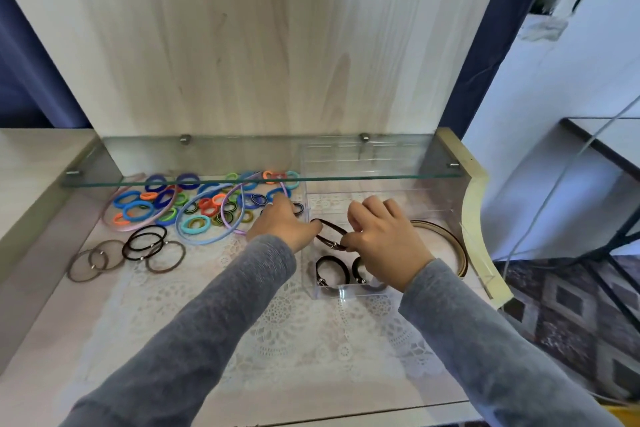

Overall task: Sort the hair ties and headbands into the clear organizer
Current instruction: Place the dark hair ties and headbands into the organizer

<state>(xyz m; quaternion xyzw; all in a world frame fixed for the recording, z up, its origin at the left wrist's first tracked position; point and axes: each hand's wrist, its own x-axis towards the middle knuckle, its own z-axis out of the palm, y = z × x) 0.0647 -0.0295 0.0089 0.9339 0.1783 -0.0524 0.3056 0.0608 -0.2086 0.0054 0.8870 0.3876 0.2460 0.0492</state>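
Both hands hold one dark brown hair tie (330, 234) over the clear organizer (349, 291). My left hand (285, 224) pinches its left end, and my right hand (381, 234) pinches its right end near the metal clasp. Two more dark ties (329, 276) lie in the organizer's front compartment. A brown headband (446, 239) curves inside the organizer at the right. A pile of colourful hair ties (194, 208) and pastel headbands (207, 239) lies to the left. Thin black ties (145, 241) and brown ties (104, 258) lie further left.
A glass shelf (259, 180) spans above the desk, just over the pile and the organizer's back. A white lace mat (294, 329) covers the desk. The desk's raised side edge (481, 218) stands right of the organizer; beyond it the floor drops away.
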